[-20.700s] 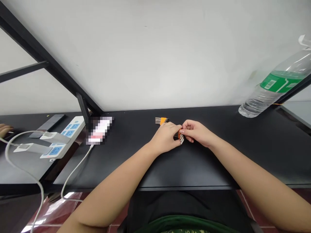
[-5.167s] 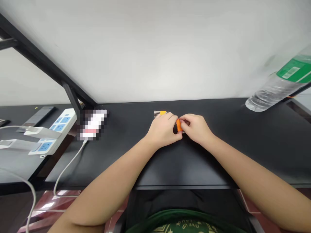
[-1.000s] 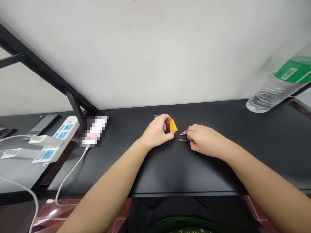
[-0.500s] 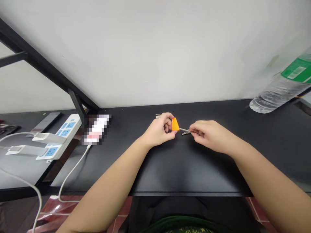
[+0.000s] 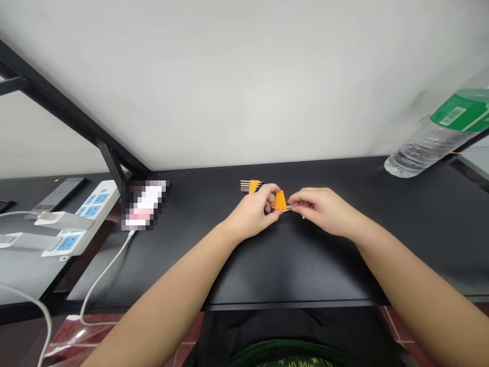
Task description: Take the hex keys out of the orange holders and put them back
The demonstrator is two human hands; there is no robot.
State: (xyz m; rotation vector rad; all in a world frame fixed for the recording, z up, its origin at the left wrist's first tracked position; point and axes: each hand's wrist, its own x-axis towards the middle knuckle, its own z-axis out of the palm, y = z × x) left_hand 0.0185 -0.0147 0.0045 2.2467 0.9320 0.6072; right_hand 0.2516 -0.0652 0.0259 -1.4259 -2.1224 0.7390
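A small orange holder is being pinched between the thumb and fingers of the L hand, at or just above the middle of the dark desk (which of the two can't be told). Thin metal rods are being gripped by the thumb & fingers of the R hand, right up against the holder; whether they're being seated in it or just laid alongside isn't being shown, & their no. is being hidden by the fingers. Main risk, prob.: since the holder is being gripped only at its narrow top and wide base, a twist could be caused by any off-line pressure, w/ a rod being jammed or bent aside. If several rods are being held at once, one could be dropped on the smooth desk & sent rolling. A 2nd orange holder, w/ its own rods, is lying just beyond the L hand & could be nudged by the knuckles. The water bottle is standing well apart, so little trouble is being posed there.
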